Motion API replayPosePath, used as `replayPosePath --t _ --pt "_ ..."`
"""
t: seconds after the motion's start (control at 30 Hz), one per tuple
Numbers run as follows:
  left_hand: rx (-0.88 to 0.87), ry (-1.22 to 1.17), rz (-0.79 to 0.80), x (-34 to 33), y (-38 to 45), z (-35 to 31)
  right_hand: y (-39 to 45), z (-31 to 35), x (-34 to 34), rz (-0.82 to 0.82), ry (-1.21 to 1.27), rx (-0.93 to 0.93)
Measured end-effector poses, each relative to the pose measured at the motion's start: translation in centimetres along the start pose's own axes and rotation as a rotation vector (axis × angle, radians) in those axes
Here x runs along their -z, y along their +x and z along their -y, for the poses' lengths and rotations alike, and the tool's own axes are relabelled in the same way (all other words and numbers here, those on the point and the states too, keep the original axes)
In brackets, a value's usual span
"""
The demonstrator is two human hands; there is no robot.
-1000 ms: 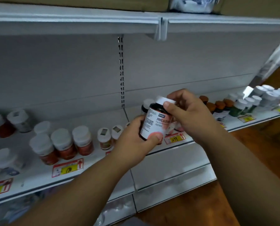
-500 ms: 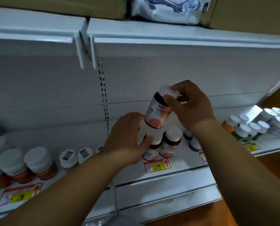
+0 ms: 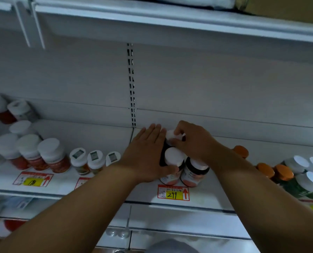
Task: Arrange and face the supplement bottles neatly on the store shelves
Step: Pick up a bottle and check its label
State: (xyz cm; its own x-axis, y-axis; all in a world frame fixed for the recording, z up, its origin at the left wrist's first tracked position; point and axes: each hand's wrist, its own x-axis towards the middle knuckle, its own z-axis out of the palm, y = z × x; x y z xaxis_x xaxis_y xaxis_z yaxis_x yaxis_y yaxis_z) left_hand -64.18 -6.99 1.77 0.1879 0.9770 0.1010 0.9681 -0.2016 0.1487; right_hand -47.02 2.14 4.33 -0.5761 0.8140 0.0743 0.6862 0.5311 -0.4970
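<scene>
- Supplement bottle [image 3: 171, 136], dark-bodied with a white cap, is shown being set down at the far end of a short column on the shelf [image 3: 90, 183], directly behind a front bottle [image 3: 172, 164] of the same kind.
- Right hand [image 3: 192, 141] is seen over the cap, its fingers [image 3: 177, 142] curled round it and pinching it from above; the bottle's body is largely hidden behind the front bottle.
- Left hand [image 3: 148, 156] is laid flat against the left side of the column, fingers straight and together, thumb [image 3: 170, 169] touching the front bottle; nothing is gripped by it.
- A second front bottle [image 3: 195, 172] stands just right of the first, above the price tag [image 3: 173, 193].
- Step judged in hand: seating the rear bottle while the column is squared.
- Next move judged to call for: release of the cap once the base is flat, then a turn of any label not facing forward; whether the base already rests on the shelf cannot be told.
</scene>
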Motion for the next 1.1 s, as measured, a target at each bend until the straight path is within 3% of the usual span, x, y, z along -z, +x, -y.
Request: replayPosePath --t 0.87,1.1 --pt "-0.036 0.089 -0.031 -0.5 0.3 0.0 -1.8 -0.6 0.4 -0.056 -0.045 0.051" --pt "0.016 -0.048 -0.084 1.7 -1.5 0.1 -1.9 1.9 1.5 -0.167 -0.058 0.163"
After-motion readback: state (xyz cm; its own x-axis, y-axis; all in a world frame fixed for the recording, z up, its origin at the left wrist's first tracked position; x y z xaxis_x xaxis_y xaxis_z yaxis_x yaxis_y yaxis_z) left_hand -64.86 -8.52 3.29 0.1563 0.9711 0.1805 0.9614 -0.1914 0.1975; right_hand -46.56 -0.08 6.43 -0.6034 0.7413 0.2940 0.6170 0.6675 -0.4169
